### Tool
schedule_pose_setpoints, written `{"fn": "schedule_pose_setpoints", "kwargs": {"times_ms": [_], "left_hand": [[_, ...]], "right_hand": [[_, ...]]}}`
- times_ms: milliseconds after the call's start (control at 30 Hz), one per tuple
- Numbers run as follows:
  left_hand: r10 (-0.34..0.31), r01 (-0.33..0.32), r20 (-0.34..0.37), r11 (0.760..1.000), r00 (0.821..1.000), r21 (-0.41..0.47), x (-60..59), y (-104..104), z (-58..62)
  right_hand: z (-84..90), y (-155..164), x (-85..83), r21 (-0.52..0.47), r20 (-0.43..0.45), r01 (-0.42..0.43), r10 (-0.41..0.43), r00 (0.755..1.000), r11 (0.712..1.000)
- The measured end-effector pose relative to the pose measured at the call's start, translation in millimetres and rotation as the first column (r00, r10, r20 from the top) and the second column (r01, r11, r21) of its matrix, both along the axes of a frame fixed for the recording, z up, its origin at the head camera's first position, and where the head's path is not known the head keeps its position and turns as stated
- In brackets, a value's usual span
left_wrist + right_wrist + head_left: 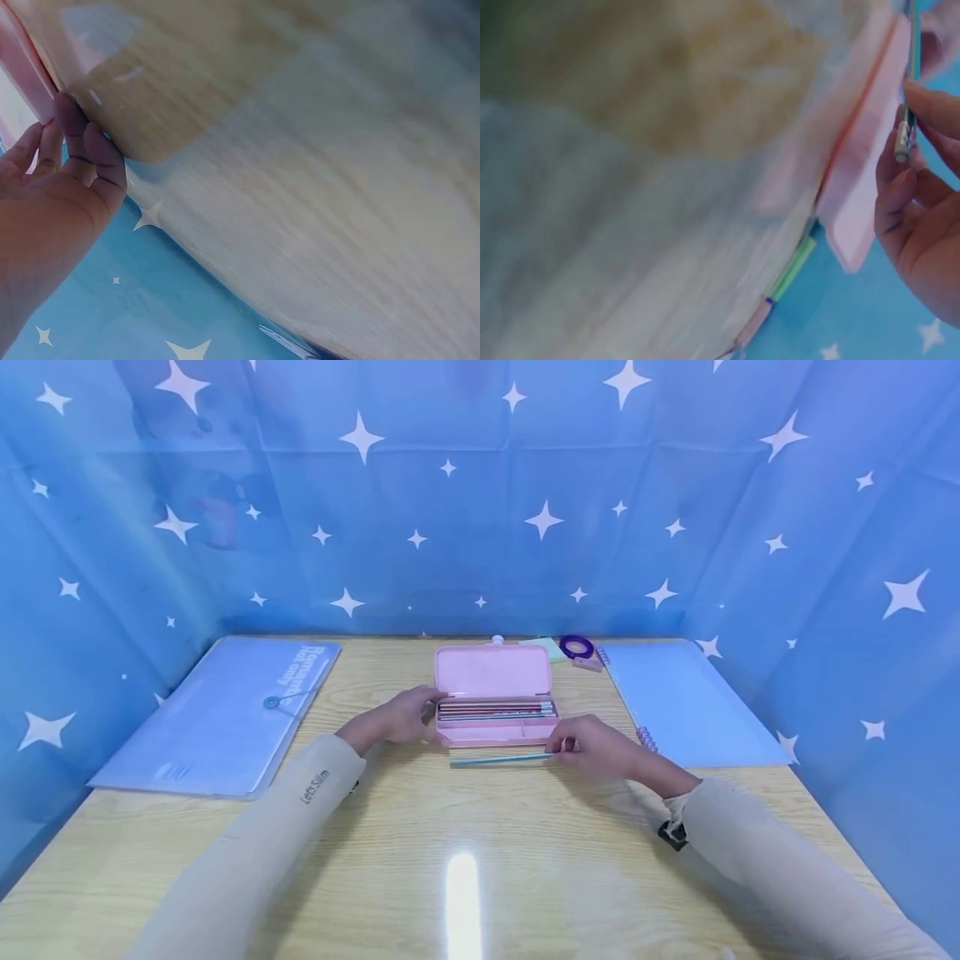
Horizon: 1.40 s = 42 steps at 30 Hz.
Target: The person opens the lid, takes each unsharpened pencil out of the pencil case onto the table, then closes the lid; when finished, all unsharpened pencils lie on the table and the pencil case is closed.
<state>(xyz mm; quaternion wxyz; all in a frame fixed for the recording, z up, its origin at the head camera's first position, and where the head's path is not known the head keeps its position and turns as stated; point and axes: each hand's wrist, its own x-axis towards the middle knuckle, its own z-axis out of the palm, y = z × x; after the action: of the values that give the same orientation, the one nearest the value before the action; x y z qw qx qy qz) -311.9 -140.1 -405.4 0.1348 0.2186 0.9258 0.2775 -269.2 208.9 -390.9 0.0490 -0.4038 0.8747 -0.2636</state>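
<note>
Pencil (501,759) crosswise, eraser apparently rightward

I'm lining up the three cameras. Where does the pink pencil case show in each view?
Head: the pink pencil case sits open at table centre, between the left hand and the right hand.
Left wrist: only its pink edge at upper left, touched by the left hand's fingertips.
Right wrist: blurred pink wall at right, beside the pencil that the right hand pinches.
Shared landmark: the wooden table.
</note>
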Motion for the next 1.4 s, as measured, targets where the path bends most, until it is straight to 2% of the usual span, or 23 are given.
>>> {"fn": "schedule_pose_setpoints", "kwargs": {"times_ms": [233,500,767,933,1100,1267,1400], "left_hand": [[-0.013,0.013,0.001,1.0,1.0,0.012,-0.9,-3,-2.4],[-0.006,0.005,0.025,0.999,1.0,0.038,-0.4,-3,-4.0],[-0.002,0.0,0.033,0.999,0.999,0.043,0.3,-1,-2.5],[0.007,-0.009,0.043,0.999,0.999,0.044,0.3,-2,-1.5],[0.004,-0.006,0.041,0.998,0.999,0.055,-0.4,-5,-2.0],[-0.001,-0.001,0.035,0.999,0.999,0.05,-1.1,-5,-4.7],[-0.002,0.002,0.024,1.0,1.0,0.03,-0.2,-3,-2.7]], "right_hand": [[-6.4,-11,9.3,0.022,-0.013,0.011,-0.01,1.0,1.0],[-10.0,-17,9.7,0.064,-0.033,0.017,-0.015,0.999,0.998],[-3.4,-14,5.5,0.038,-0.001,0.056,-0.056,0.998,0.998],[9.6,-15,-13.2,0.002,-0.021,0.099,-0.099,0.995,0.995],[10.5,-19,-44.5,0.0,-0.001,0.17,-0.17,0.986,0.986],[5.2,-23,-68.0,0.054,-0.003,0.212,-0.212,0.977,0.976],[4.8,-25,-76.1,0.12,-0.013,0.218,-0.218,0.976,0.969]]}}
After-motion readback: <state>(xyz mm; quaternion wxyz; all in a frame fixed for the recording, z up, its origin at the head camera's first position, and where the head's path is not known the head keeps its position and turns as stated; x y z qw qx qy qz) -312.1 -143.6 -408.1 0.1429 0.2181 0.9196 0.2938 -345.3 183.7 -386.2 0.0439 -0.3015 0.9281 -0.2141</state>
